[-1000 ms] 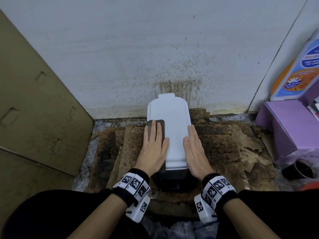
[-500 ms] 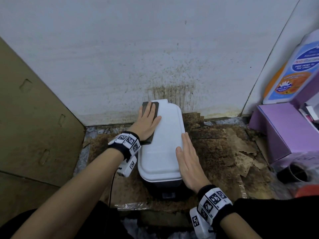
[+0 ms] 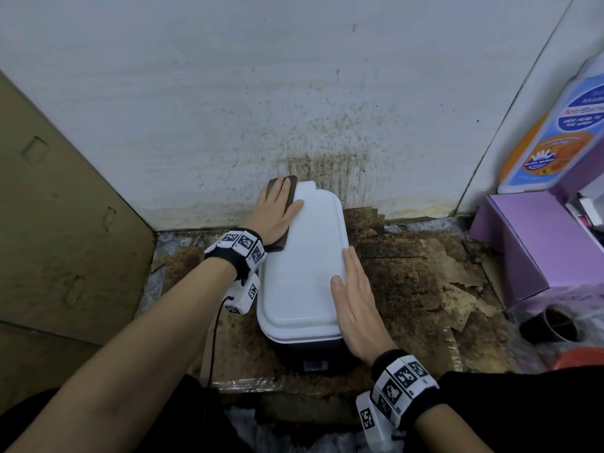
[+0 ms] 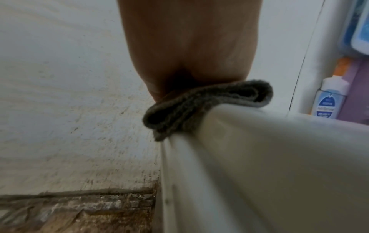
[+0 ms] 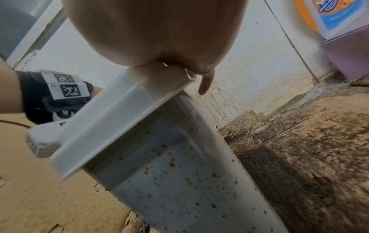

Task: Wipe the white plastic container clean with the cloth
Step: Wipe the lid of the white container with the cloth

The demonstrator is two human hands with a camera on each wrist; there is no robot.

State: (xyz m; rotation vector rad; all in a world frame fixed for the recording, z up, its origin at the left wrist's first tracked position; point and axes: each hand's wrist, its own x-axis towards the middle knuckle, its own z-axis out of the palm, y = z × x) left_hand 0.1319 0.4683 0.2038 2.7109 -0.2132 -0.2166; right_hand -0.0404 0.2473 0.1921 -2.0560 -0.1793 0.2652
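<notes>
cardboard panel point(image 3: 65, 223): leaning upright at the left edge of the floor, with several cut slots in its face.

left hand point(image 3: 274, 212): lying flat on the cloth at the far left corner of the container's top; fingers are straight and close together, thumb is spreading out onto the white lid. In the left wrist view only the palm point(image 4: 189, 47) is showing, pressing down on the cloth.

cloth point(image 3: 281, 191): dark grey, folded into layers, sitting under the left hand; it is draping over the container's left edge, and its folded end point(image 4: 209, 100) is curling over that rim.

container point(image 3: 304, 263): white, oblong, standing on the stained floor with its far end touching the wall; its lid point(image 5: 119, 123) is overhanging a side wall that is carrying many small brown specks.

wall point(image 3: 294, 93): white, showing a brown spatter just behind the container.

right hand point(image 3: 356, 299): resting flat along the right edge of the lid; fingers are straight and together, thumb is lying on the lid's top. In the right wrist view 1 fingertip point(image 5: 205, 85) is pointing down past the rim.

floor point(image 3: 408, 289): covered with dirty, torn brown cardboard sheets.

purple box point(image 3: 536, 243): sitting at the right edge of the floor, well apart from the container.

bottle point(image 3: 562, 138): standing behind the purple box, with a blue and orange label.
</notes>
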